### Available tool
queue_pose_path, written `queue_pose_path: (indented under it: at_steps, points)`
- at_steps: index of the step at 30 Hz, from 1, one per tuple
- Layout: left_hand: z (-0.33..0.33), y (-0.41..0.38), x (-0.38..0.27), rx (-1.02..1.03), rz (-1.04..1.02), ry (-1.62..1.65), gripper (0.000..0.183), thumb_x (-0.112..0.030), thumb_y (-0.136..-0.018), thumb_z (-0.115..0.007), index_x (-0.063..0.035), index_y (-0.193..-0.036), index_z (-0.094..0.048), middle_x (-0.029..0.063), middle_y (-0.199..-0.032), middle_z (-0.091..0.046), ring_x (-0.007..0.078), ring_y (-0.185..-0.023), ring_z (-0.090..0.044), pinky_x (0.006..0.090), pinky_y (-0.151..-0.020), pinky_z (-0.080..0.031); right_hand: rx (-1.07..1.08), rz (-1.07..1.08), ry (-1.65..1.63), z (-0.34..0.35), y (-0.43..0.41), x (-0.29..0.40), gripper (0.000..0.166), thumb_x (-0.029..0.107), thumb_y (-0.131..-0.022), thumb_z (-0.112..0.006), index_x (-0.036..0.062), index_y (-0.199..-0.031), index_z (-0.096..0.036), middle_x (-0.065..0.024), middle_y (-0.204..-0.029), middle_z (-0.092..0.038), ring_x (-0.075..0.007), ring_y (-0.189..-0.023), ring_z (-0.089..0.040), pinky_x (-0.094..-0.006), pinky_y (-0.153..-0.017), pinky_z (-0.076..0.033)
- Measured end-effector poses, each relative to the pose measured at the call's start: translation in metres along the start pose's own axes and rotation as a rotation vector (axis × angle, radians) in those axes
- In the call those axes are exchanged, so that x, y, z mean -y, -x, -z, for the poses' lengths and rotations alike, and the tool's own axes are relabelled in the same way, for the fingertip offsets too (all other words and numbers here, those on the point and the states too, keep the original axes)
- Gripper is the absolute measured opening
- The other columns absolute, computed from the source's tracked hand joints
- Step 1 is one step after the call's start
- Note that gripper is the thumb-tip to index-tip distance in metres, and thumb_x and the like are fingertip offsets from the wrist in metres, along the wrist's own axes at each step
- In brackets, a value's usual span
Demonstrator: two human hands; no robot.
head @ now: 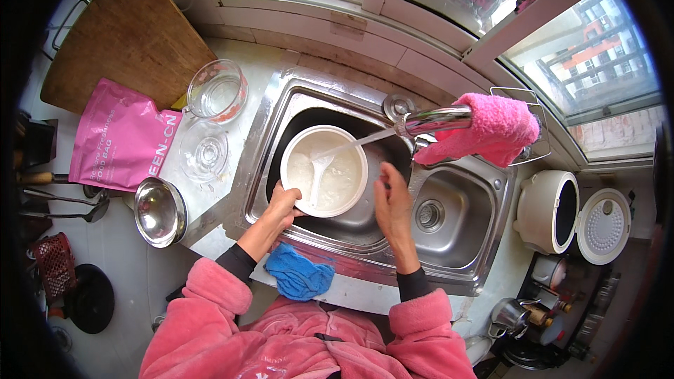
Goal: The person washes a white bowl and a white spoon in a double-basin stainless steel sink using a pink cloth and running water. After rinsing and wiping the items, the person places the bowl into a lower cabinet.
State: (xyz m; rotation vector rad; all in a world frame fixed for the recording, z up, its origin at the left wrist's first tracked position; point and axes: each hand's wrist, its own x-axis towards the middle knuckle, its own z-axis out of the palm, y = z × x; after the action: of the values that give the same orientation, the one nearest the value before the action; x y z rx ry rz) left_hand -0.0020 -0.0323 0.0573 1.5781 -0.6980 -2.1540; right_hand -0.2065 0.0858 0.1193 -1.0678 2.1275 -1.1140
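My left hand (284, 206) grips the near left rim of a round white pot (361, 189), which is in the large steel sink basin (345, 229). Cloudy water (342, 181) fills much of the pot, and a white plastic spoon or rice paddle (318, 173) leans inside it. From the chrome faucet (437, 120) a stream of water runs into the pot. My right hand (392, 200) hovers over the basin's right side, apart from the pot, fingers partly curled; I see nothing held in it. A pink cloth (500, 129) hangs over the faucet.
A smaller basin (458, 210) adjoins on the right, with an open rice cooker (547, 210) beyond. At left are glass bowls (218, 89), a steel bowl (160, 213), a pink food bag (124, 137) and a wooden cutting board (126, 37). A blue cloth (300, 272) lies on the front edge.
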Motion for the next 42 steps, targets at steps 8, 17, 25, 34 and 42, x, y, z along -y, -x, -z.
queue_pose_path:
  at_steps: [8, 17, 25, 34, 42]
  points:
    - [-0.009, 0.007, -0.005, -0.002, -0.070, 0.036, 0.064, 0.013, -0.068, -0.042, 0.0024, -0.131, -0.033, 0.0251, -0.118, -0.051, 0.0434, -0.098, -0.063, 0.0566, -0.068, -0.060, -0.088, 0.057, -0.046, 0.015, -0.006, 0.013, 0.058, 0.009, -0.091, -0.055, -0.0025, -0.142, -0.029, -0.0255, -0.141, -0.042, -0.0350, -0.130, -0.044, -0.0384, -0.101, -0.040]
    - [-0.007, 0.000, -0.001, -0.051, -0.049, 0.009, 0.058, 0.013, -0.069, -0.043, 0.0044, -0.124, -0.030, 0.0261, -0.116, -0.047, 0.0448, -0.099, -0.061, 0.0585, -0.068, -0.059, -0.068, 0.098, 0.015, 0.011, -0.008, 0.003, 0.064, 0.009, -0.090, -0.056, -0.0073, -0.143, -0.023, -0.0312, -0.142, -0.037, -0.0402, -0.133, -0.038, -0.0404, -0.110, -0.030]
    - [-0.005, -0.006, 0.009, -0.099, -0.047, -0.017, 0.063, 0.011, -0.070, -0.043, 0.0024, -0.131, -0.032, 0.0248, -0.118, -0.049, 0.0437, -0.101, -0.061, 0.0573, -0.071, -0.059, -0.080, 0.076, -0.024, 0.007, -0.011, -0.001, 0.067, 0.010, -0.090, -0.056, -0.0071, -0.144, -0.021, -0.0321, -0.142, -0.036, -0.0399, -0.134, -0.037, -0.0393, -0.111, -0.028]
    - [-0.003, -0.015, 0.014, -0.114, -0.055, -0.027, 0.067, 0.010, -0.068, -0.043, 0.0009, -0.133, -0.034, 0.0228, -0.118, -0.051, 0.0420, -0.102, -0.061, 0.0551, -0.072, -0.059, -0.047, 0.057, -0.044, 0.013, -0.011, -0.003, 0.064, 0.013, -0.091, -0.056, -0.0068, -0.144, -0.024, -0.0307, -0.143, -0.036, -0.0388, -0.134, -0.037, -0.0392, -0.109, -0.031]
    - [0.007, -0.030, 0.023, -0.080, -0.088, -0.025, 0.060, 0.011, -0.069, -0.044, 0.0034, -0.127, -0.030, 0.0251, -0.117, -0.047, 0.0441, -0.098, -0.061, 0.0568, -0.066, -0.059, -0.042, -0.003, -0.093, 0.016, -0.008, -0.003, 0.061, 0.019, -0.094, -0.056, -0.0036, -0.144, -0.029, -0.0235, -0.146, -0.037, -0.0309, -0.133, -0.040, -0.0365, -0.103, -0.038]
